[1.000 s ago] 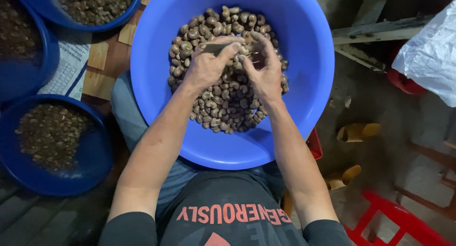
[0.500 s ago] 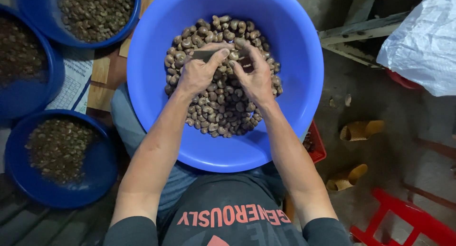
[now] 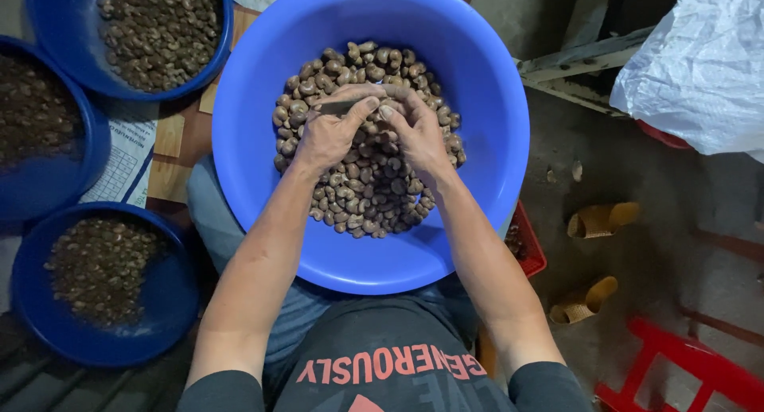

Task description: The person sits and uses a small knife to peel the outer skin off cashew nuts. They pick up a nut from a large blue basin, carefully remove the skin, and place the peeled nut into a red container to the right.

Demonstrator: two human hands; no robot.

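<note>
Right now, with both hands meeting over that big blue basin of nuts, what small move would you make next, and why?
Probably a short press of the blade into the nut pinched at the fingertips. The left hand grips a thin metal blade whose tip meets the right hand, and both hands sit close together above the heap of nuts in the blue basin. The nut itself is mostly hidden.

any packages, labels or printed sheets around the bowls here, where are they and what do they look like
Printed paper sheet: flat on the wooden surface left of the big blue basin, partly tucked under the dark blue bowls; white with a fine blue grid.
White plastic bag: top right, crumpled and bulging, plain, no print visible.
Printed shirt: bottom centre, dark fabric with reddish lettering.
No screens or signs in view.
</note>
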